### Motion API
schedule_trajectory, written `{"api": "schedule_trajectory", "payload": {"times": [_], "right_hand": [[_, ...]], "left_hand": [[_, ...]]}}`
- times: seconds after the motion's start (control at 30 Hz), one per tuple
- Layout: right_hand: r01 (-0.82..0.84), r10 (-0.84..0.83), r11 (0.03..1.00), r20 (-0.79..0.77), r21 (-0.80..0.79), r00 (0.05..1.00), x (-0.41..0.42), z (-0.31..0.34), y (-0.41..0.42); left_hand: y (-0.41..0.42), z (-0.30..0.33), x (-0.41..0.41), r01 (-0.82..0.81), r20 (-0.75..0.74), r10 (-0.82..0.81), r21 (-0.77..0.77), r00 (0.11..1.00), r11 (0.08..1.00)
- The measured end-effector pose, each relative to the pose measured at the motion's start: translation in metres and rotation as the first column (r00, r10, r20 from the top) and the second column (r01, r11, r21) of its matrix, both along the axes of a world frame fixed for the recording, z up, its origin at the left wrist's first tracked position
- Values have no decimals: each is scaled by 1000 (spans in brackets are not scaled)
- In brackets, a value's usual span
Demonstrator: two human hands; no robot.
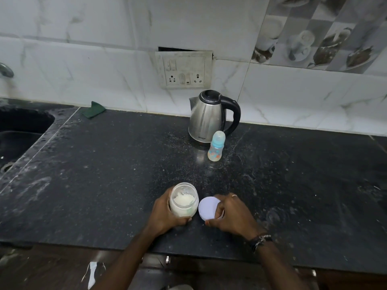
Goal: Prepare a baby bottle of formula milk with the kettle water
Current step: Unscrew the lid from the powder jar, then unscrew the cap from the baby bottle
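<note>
Near edge of the dark counter [104, 185]: left hand [165, 214] wrapped round the open formula jar [183, 203], white powder visible inside. Right hand [230, 214] grasps the pale lid [209, 208], just right of the jar. Baby bottle [216, 146] stands capped farther back, just in front of the steel kettle [209, 116]. Step in hand looks like opening the formula. Next probably calls for setting the lid aside and uncapping the bottle; no scoop visible.
</note>
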State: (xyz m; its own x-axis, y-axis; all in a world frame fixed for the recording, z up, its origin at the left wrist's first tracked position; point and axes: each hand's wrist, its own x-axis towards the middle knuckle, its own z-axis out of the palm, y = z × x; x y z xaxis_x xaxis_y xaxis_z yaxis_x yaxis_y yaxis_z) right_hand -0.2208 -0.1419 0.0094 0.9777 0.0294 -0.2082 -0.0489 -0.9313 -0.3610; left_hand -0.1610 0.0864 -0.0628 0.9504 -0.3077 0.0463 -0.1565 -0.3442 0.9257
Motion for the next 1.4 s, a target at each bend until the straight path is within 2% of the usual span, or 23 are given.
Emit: {"api": "schedule_trajectory", "payload": {"times": [0.13,0.3,0.53,0.63,0.7,0.77,0.83,0.9,1.0,1.07,1.4], "right_hand": [[-56,56,998,-4,-41,998,-7,-32,6],[2,-5,999,79,43,997,-10,-56,13],[-41,38,997,60,59,997,4,-52,18],[62,-103,987,300,145,948,35,-32,12],[158,-229,971,488,181,843,66,-14,5],[283,-336,942,553,182,762,101,9,-5],[368,-388,919,504,145,772,135,29,-15],[389,-380,919,421,70,823,163,43,-23],[305,-283,951,241,-59,928,191,52,-30],[242,-224,961,144,-130,964,199,51,-30],[182,-168,974,110,-131,980,166,57,-32]], "left_hand": [[3,0,-2,2,11,-2,2,1000,1000],[12,-2,-4,6,26,-6,-1,1000,1000],[26,-5,-11,-61,31,61,-27,998,998],[34,-6,-11,-84,-6,84,-41,996,996],[38,-8,-12,-97,-29,96,-42,995,994],[40,-11,-14,-112,-55,109,-42,992,993],[42,-14,-15,-122,-85,118,-44,989,992],[43,-17,-17,-135,-116,129,-46,985,990],[43,-18,-21,-163,-133,153,-71,979,984],[43,-17,-25,-178,-139,164,-89,977,980],[41,-12,-34,-236,-143,222,-92,965,967]]}}
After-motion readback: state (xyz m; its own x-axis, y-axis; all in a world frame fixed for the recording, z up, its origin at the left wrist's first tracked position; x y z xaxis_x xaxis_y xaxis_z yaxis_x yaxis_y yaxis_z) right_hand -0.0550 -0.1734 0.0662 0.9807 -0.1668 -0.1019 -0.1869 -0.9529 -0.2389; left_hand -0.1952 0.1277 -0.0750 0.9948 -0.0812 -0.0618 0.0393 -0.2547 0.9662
